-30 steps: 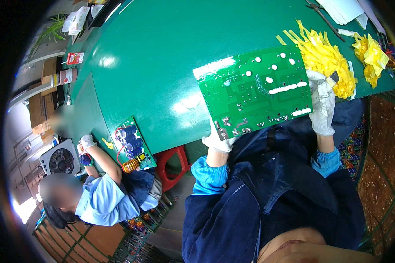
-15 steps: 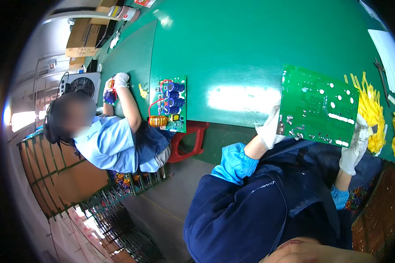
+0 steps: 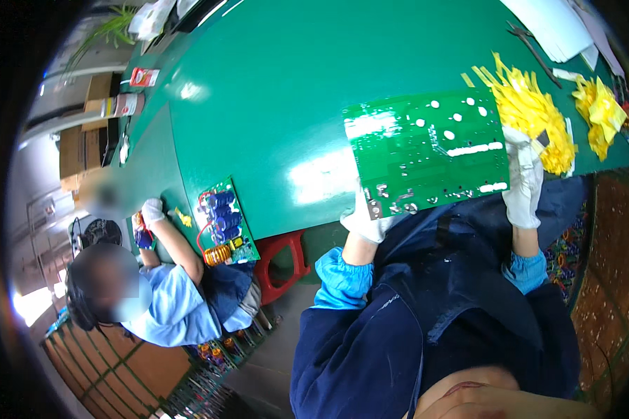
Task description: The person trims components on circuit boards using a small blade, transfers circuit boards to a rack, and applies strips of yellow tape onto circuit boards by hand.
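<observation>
A green circuit board (image 3: 426, 157), its soldered underside in view with white patches and silvery solder spots, is held up at the near edge of the green table (image 3: 272, 119). My left hand (image 3: 365, 218), in a white glove, grips its lower left corner; the fingers are partly behind the board. Gloved in white too, my right hand (image 3: 523, 174) is closed on the board's right edge. The side facing away from me is hidden. Just beyond my right hand lies a heap of yellow tape strips (image 3: 531, 105).
A second yellow bundle (image 3: 599, 115), pliers (image 3: 534, 52) and white paper sheets (image 3: 548, 28) lie at the far right. On the left, a board with blue capacitors and a copper coil (image 3: 223, 223) rests near a seated co-worker (image 3: 171, 293). A red stool (image 3: 283, 264) stands under the table edge.
The view has swung to the right, so the table things appear shifted. Both my hands still hold the circuit board, now tilted slightly differently, with a bright glare on its upper left.
</observation>
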Demonstrator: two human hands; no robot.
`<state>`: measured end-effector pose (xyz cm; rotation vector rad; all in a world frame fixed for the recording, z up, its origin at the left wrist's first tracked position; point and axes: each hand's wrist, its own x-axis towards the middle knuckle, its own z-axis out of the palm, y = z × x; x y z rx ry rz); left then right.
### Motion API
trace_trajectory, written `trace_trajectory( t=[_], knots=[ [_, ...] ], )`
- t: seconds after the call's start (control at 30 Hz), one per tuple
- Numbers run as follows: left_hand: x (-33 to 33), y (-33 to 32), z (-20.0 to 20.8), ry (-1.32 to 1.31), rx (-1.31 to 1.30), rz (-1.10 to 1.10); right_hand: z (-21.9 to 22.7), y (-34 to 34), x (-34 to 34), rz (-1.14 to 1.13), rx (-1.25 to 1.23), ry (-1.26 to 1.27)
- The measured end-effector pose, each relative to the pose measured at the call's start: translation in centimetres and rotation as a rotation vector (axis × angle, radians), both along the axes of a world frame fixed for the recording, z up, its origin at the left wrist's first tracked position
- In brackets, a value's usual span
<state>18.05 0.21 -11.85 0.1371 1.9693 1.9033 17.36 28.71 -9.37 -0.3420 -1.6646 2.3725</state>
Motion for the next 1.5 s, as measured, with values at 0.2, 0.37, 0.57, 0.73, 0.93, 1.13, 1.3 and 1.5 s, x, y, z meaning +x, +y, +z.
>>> trace_trajectory(
  t=[0.2, 0.37, 0.57, 0.73, 0.93, 1.13, 1.3, 1.5],
  knots=[
    [0.7, -0.8, 0.5, -0.075, -0.009, 0.110, 2.1, -0.8, -0.4, 0.021, 0.028, 0.016],
    [0.9, -0.9, 0.9, -0.132, -0.027, 0.221, 2.2, -1.0, -0.5, 0.020, -0.012, 0.035],
    [1.5, -2.1, 1.0, -0.585, 1.073, 0.491, 2.1, -0.5, -0.3, 0.075, -0.014, 0.009],
    [1.8, -3.6, -0.5, -1.000, 2.208, 0.725, 2.6, -0.5, -0.3, 0.055, 0.032, -0.067],
    [1.8, -4.0, -0.9, -1.061, 2.236, 0.808, 2.4, -0.6, -0.4, 0.064, -0.034, -0.010],
    [1.8, -3.8, -0.6, -1.044, 2.251, 0.790, 1.8, 0.0, 0.2, 0.070, -0.045, -0.048],
    [1.6, -4.1, -0.5, -1.089, 2.112, 0.761, 1.8, 0.1, 0.4, 0.116, -0.049, -0.013],
    [1.0, -3.3, 0.9, -1.642, 2.942, 0.733, 2.3, -1.0, 0.0, 0.010, -0.088, -0.054]
  ],
)
